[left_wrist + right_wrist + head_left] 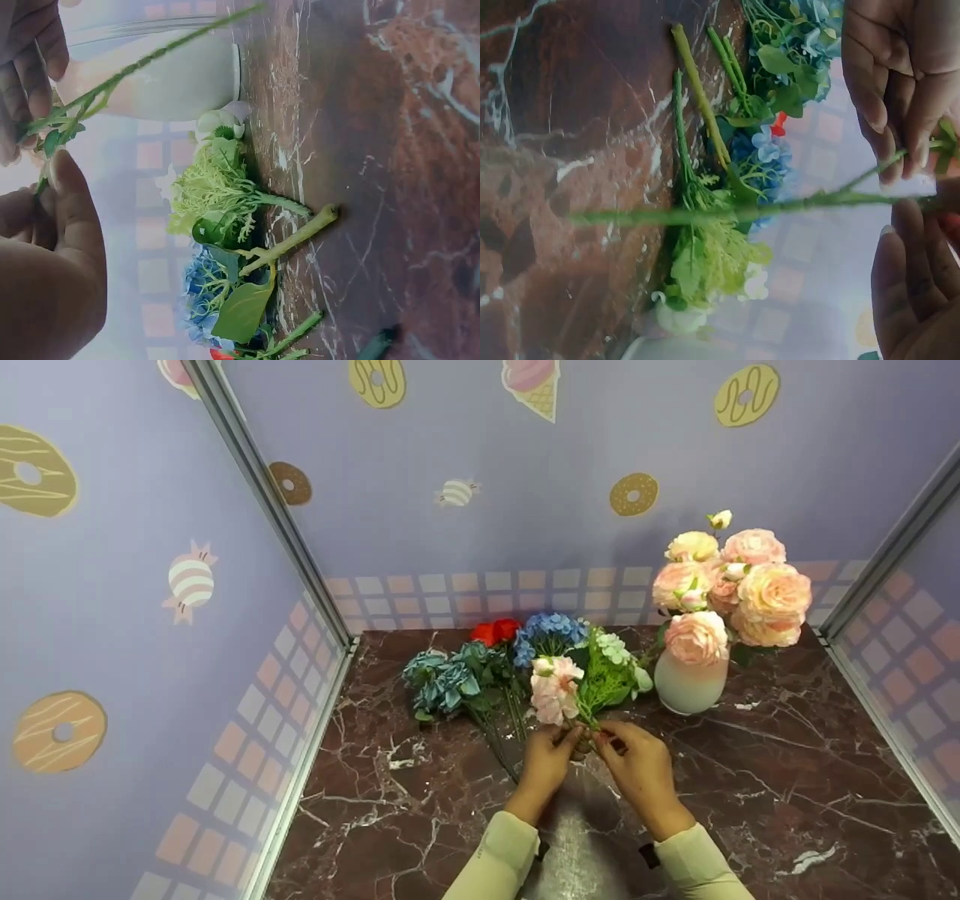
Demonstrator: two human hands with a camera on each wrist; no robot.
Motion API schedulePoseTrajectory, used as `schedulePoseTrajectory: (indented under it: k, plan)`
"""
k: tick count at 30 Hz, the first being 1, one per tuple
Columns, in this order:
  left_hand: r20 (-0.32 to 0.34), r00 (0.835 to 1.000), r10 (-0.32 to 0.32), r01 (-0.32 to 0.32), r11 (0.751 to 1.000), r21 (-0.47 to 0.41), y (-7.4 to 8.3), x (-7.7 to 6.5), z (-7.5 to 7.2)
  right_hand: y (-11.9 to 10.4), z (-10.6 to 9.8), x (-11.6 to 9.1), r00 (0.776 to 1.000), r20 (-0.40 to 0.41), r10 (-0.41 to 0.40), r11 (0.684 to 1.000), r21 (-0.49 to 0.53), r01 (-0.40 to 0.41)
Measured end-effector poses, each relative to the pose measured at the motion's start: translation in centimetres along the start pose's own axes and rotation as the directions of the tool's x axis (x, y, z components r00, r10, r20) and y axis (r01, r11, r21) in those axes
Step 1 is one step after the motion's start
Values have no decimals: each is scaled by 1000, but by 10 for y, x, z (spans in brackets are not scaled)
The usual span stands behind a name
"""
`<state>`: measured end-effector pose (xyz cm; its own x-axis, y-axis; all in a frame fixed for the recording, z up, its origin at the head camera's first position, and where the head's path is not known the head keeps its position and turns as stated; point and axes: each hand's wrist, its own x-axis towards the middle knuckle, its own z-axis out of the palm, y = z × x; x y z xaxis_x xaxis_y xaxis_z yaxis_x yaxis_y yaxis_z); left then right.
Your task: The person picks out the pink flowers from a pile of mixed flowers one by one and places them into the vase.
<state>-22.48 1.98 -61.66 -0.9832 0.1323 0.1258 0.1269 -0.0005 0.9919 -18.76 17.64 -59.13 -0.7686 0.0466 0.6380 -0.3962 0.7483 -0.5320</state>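
Note:
A pale pink flower (555, 694) with a small bud stands up between the two hands over the table. Its green stem (780, 210) forks near the fingers, with small leaves (61, 136) at the joint, and the cut end sticks out free towards the person. My left hand (549, 765) pinches the thinner side branch (874, 171) near the fork. My right hand (641, 772) holds the main stem between thumb and fingers, close beside the left. The blossom is out of sight in the left wrist view.
A white vase (690, 686) with peach-pink flowers (772, 592) stands at the right. Teal flowers (442, 682), a red flower (495, 631), blue hydrangeas (551, 634) and a green-and-white sprig (611, 660) lie along the back of the marbled table (405, 825). Patterned walls enclose it.

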Motion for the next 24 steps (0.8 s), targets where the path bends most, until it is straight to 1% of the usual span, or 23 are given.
schedulePoseTrajectory:
  k: [2, 4, 6, 8, 10, 11, 14, 17, 18, 20, 23, 24]
  plan:
    - [-1, 1000, 9, -9, 1000, -13, 1, 0, 1, 0, -3, 1, 1000, 7, -11, 1000, -4, 11]
    - [8, 1000, 4, -4, 1000, -24, 1, -1, 3, 0, -7, 3, 999, -9, -47, 999, -10, 47]
    - [33, 999, 1, 1, 999, -37, 0, -2, 5, 1, -14, 6, 994, -55, -98, 995, -36, 96]
    - [59, 998, -6, 7, 1000, -26, -1, -4, 5, 3, -22, 11, 979, -132, -158, 986, -72, 149]
    - [88, 996, -14, 14, 1000, 1, -3, -6, 6, 6, -33, 17, 953, -214, -213, 974, -124, 189]
    - [102, 995, -18, 17, 1000, 10, -5, -7, 5, 8, -39, 20, 936, -257, -241, 966, -154, 207]
    - [135, 990, -36, 32, 999, 32, -8, -9, 5, 15, -54, 34, 868, -376, -324, 941, -226, 253]
    - [166, 984, -60, 53, 998, 46, -11, -10, 6, 18, -68, 46, 807, -450, -383, 921, -251, 297]
    - [168, 983, -69, 60, 997, 58, -12, -11, 7, 19, -72, 50, 793, -464, -395, 917, -252, 310]
    - [170, 982, -85, 73, 994, 78, -13, -13, 9, 19, -80, 56, 780, -476, -407, 913, -229, 337]
    - [170, 981, -94, 82, 993, 80, -15, -16, 13, 19, -87, 63, 770, -489, -409, 912, -205, 354]
    - [170, 981, -95, 82, 993, 81, -15, -16, 14, 20, -87, 64, 771, -492, -405, 914, -202, 351]
